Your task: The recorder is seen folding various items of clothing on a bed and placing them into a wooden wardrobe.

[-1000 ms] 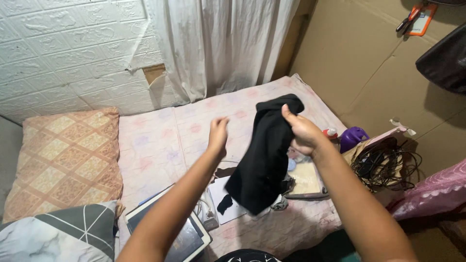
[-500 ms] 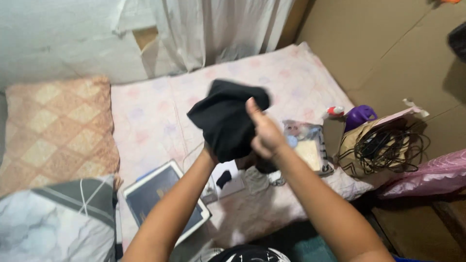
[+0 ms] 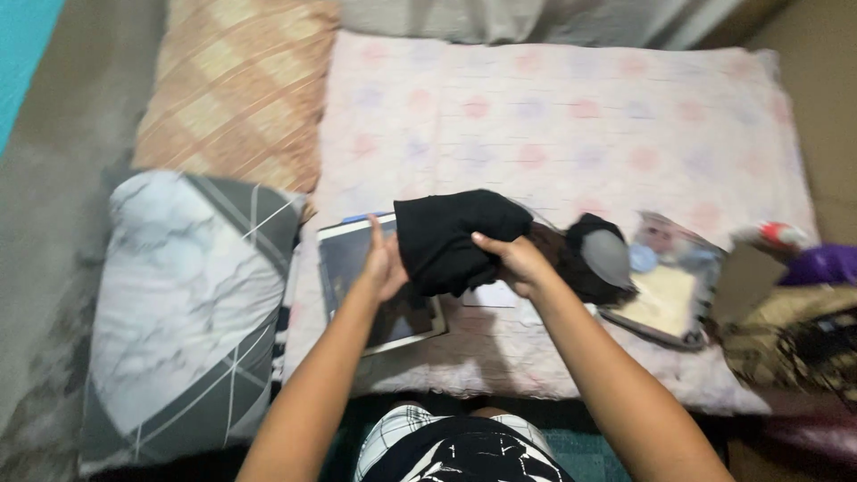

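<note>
A bunched black garment (image 3: 451,236) is held between both hands just above the mattress (image 3: 571,125). My left hand (image 3: 382,263) presses against its left side, fingers up. Gripping its lower right edge is my right hand (image 3: 518,263), thumb on top. Under the left hand lies a tablet (image 3: 357,277) with a dark screen and white frame. To the right of my right hand sits a dark bundle with a grey patch (image 3: 594,254).
A marble-pattern pillow (image 3: 187,303) and an orange checked pillow (image 3: 237,89) lie at the left. A clear packet over a flat beige thing (image 3: 669,286), a purple object (image 3: 826,263) and a tangle of black cables (image 3: 817,344) crowd the right edge.
The view has tilted down toward the mattress. Both hands have lowered the black garment and bunched it smaller; my left hand, free one second ago, now holds its left side.
</note>
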